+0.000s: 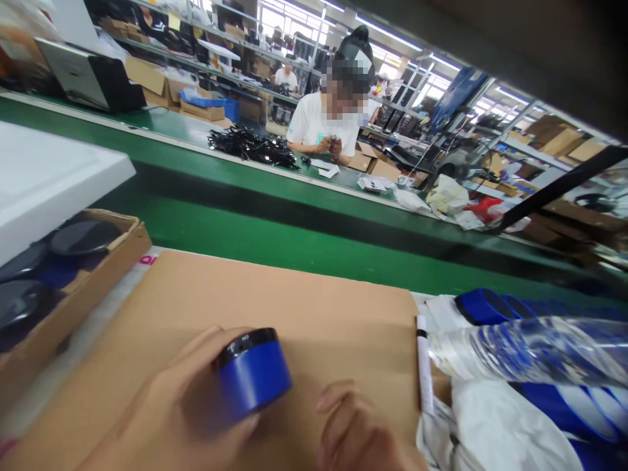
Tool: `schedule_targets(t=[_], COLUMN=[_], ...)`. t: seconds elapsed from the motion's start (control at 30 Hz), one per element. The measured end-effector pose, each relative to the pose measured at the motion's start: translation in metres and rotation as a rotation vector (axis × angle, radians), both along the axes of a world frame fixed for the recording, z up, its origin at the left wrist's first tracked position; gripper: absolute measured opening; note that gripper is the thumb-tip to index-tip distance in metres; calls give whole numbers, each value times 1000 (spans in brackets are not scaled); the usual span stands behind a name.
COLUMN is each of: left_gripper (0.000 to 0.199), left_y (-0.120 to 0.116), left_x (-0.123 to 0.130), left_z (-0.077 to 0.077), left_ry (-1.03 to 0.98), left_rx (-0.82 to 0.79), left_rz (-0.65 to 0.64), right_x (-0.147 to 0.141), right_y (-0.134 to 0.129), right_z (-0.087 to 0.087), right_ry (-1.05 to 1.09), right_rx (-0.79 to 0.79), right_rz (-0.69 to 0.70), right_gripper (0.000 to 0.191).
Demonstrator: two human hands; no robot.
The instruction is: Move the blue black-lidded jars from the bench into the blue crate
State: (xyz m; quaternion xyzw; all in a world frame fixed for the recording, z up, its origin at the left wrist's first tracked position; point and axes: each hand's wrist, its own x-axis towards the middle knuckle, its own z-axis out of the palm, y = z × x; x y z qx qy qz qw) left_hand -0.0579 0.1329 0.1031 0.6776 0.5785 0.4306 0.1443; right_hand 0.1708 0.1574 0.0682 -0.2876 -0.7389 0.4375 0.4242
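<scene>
Left hand (167, 392) clamped around a blue cylinder (258, 376) over a cardboard sheet (294, 281), thumb low against its side; the hand covers the cylinder's left part, and the white lettering on its black band is only partly readable. From far left, a white panel (59, 170), cut off by the frame, hides part of a carton (140, 237) of dark-topped tubs (86, 237). Across the green bench, black cables (250, 145) lie heaped near a co-worker (311, 118) in a white shirt, holding something too small to identify. Near the cylinder but apart from it, the right hand (356, 428) has loosely curled fingers; it is blurred and cut off below, and whether it closes on anything cannot be told. At the sheet's right edge lies a pen (424, 366), near a white cloth (505, 418). Farther right, a clear bottle (530, 347), its end out of frame, partly hides more blue cylinders (483, 306).
</scene>
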Motion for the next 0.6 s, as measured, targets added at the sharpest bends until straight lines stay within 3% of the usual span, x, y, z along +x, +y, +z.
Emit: schedule_targets(t=[0.07, 0.13, 0.27, 0.4, 0.5, 0.6], left_gripper=[45, 53, 52, 42, 36, 48], left_y=[-1, -6, -17, -18, -16, -19], left_x=[-3, -6, -3, 11, 12, 6], left_z=[1, -4, -10, 3, 2, -18], left_ry=[41, 16, -53, -140, -247, -290], left_rx=[15, 9, -31, -137, -127, -106], left_rz=[-86, -190, -225, -284, -289, -175], right_x=[-7, -26, -51, -49, -49, -50], right_y=[2, -5, -23, -24, -15, -5], right_z=[3, 5, 13, 22, 27, 29], right_ry=[149, 123, -92, -44, 129, 381], right_rx=[130, 199, 338, 412, 161, -411], right_rz=[-90, -217, -250, -266, -157, -50], right_gripper=[48, 35, 48, 55, 36, 14])
